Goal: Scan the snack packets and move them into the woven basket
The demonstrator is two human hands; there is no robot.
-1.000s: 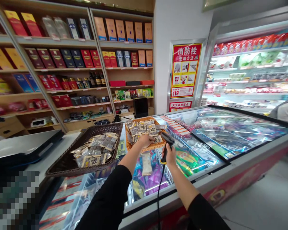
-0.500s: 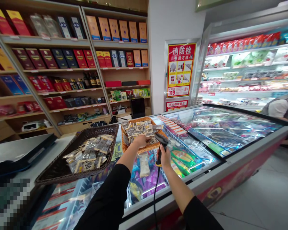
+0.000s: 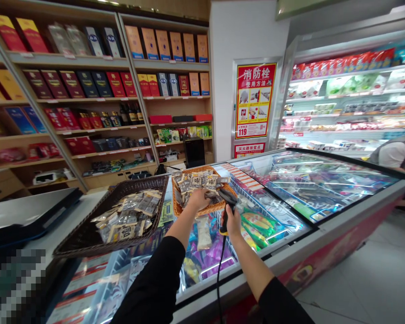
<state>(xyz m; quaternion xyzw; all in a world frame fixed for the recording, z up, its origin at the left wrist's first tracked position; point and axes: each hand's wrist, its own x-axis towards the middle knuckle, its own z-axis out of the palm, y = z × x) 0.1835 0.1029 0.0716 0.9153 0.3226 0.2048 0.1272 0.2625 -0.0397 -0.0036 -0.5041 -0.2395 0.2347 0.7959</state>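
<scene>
My right hand [image 3: 233, 221] is wrapped round the handle of a black corded barcode scanner [image 3: 227, 200], whose head points left at the orange wicker basket [image 3: 205, 208]. My left hand [image 3: 198, 198] reaches into that basket with fingers closed on a small snack packet [image 3: 212, 198] among several others. The basket stands on the glass lid of a chest freezer [image 3: 290, 225]. Both arms wear black sleeves.
A dark wicker basket [image 3: 87, 234] of snack packets sits left of the orange one. A grey counter [image 3: 23, 211] lies further left. Shelves of boxed goods [image 3: 97, 83] fill the back wall; an open cooler [image 3: 351, 103] stands right. A person [image 3: 398, 155] is at the far right.
My hands and the scanner stay at the orange basket; the left hand has closed in a little on the packets. The view has shifted slightly.
</scene>
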